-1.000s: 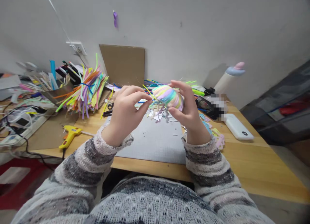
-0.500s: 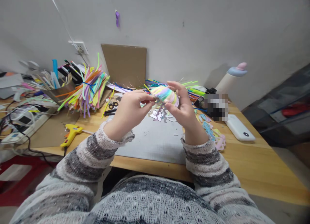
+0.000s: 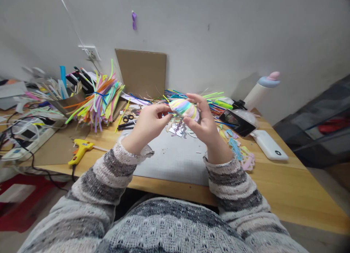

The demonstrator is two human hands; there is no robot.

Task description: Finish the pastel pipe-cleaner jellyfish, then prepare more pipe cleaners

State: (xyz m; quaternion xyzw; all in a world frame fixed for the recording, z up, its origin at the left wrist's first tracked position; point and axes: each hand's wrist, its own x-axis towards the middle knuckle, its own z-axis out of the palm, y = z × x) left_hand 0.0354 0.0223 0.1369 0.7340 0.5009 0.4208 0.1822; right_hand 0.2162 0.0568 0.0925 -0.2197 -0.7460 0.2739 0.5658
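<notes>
Pastel striped dome with curly strands (image 3: 185, 109): one, held up above a grey mat (image 3: 175, 158) on the table (image 3: 284, 183). Right hand (image 3: 205, 122): grip closed around the dome's side, fingers and thumb. Left hand (image 3: 153, 123): grip pinched at its left edge. Yellow glue gun (image 3: 81, 150): left of mat. White power bank (image 3: 270, 145): right.

The pastel-striped pipe-cleaner jellyfish (image 3: 185, 109) is domed, its bands yellow, lilac, aqua and pink. I have it raised above the desk (image 3: 276, 183) between my hands, rounded side up, with thin curly strands dangling from its underside.
</notes>
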